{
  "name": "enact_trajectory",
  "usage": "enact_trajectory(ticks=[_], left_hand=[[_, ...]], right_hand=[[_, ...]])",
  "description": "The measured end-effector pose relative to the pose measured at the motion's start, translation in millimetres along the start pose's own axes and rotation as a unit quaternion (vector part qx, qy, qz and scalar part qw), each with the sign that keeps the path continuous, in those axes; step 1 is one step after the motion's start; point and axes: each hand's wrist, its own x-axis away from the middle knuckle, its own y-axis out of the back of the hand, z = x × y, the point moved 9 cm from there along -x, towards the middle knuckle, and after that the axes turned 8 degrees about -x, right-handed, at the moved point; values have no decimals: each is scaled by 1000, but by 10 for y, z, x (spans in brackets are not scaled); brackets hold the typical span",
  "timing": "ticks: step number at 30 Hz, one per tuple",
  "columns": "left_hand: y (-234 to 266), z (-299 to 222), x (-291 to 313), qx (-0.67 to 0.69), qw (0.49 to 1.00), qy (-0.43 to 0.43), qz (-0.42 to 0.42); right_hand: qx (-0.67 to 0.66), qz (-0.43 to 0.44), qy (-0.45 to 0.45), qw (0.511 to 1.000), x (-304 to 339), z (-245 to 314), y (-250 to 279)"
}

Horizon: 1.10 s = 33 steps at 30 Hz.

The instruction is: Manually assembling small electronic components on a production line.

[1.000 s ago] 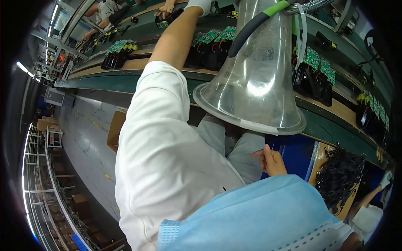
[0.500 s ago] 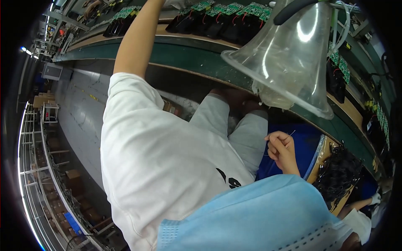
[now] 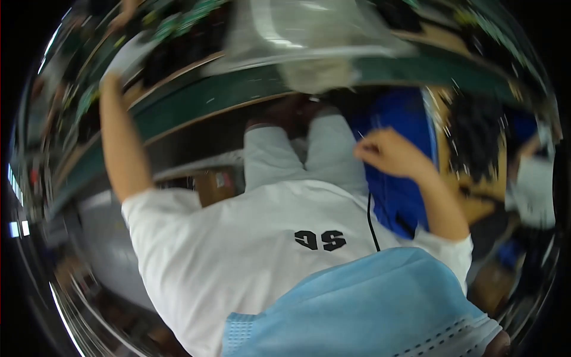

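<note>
My left arm stretches up to the far left over the bench. My left hand (image 3: 128, 55) looks white, as if gloved, and motion smears its fingers. It is next to dark parts with green circuit boards (image 3: 184, 21). Above my lap on the right, beside a blue bin (image 3: 404, 128), is my right hand (image 3: 383, 152). Its fingers are curled together, and whatever they may hold is too blurred to make out. A thin black cord (image 3: 372, 223) runs down over the white shirt below it.
A clear plastic funnel-shaped hood (image 3: 297, 30) hangs over the green bench edge (image 3: 208, 101). On the right, a carton (image 3: 441, 125) holds a heap of black cables (image 3: 476, 134). Another person's hand (image 3: 123, 19) shows at the far left. Under the bench sits a cardboard box (image 3: 214, 185).
The view has swung round to the right and is blurred. My left hand has come into sight over the bench at the left. My right hand stays curled near the blue bin.
</note>
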Motion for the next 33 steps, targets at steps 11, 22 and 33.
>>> enact_trajectory(ticks=[11, 22, 33], left_hand=[[629, -214, 1166, 172, 917, 28, -360], [-658, -301, 2445, 489, 848, -59, -196], [-2561, -1029, 2393, 737, 664, -6, 122]], right_hand=[[231, -374, -312, 842, 1662, -1142, 2588], [49, -450, -372, 810, 3093, -2757, 3544], [-25, -399, -380, 834, 2985, -1953, 2532]])
